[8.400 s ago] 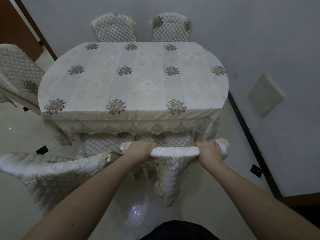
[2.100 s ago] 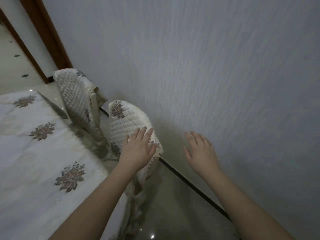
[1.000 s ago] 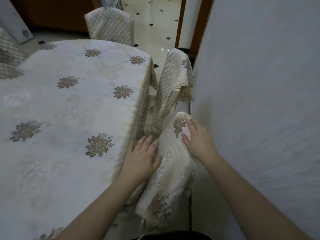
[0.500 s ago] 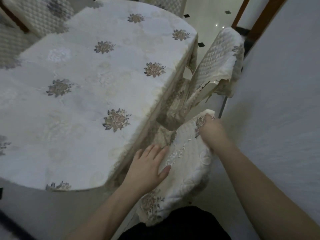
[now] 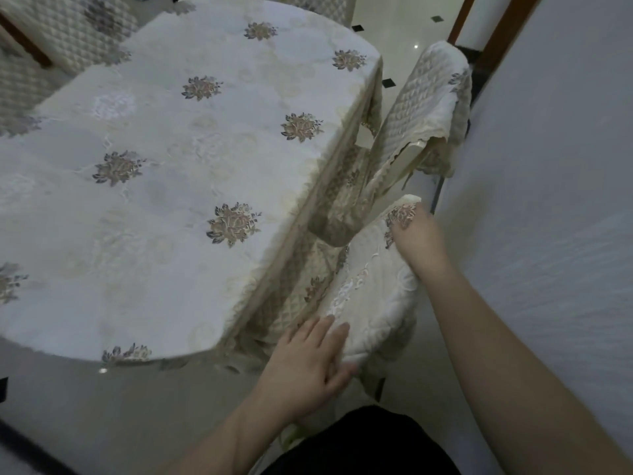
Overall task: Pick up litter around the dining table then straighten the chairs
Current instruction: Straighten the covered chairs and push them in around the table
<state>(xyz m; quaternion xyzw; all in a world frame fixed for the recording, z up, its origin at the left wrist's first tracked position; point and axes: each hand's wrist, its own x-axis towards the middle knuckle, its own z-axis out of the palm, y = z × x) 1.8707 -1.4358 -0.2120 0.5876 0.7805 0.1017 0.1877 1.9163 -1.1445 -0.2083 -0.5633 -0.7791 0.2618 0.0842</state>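
Head view: my left hand [image 5: 308,365] lies flat on the near chair [image 5: 373,296]; my right hand [image 5: 416,240] grips its far corner, fingertips hidden.

Left hand [image 5: 308,366] flat, fingers straight, right hand [image 5: 416,236] curled, gripping

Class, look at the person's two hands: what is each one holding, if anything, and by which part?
Both hold the near chair by its covered backrest top: the right hand grips the far end, and the left hand rests its fingers on the near end.
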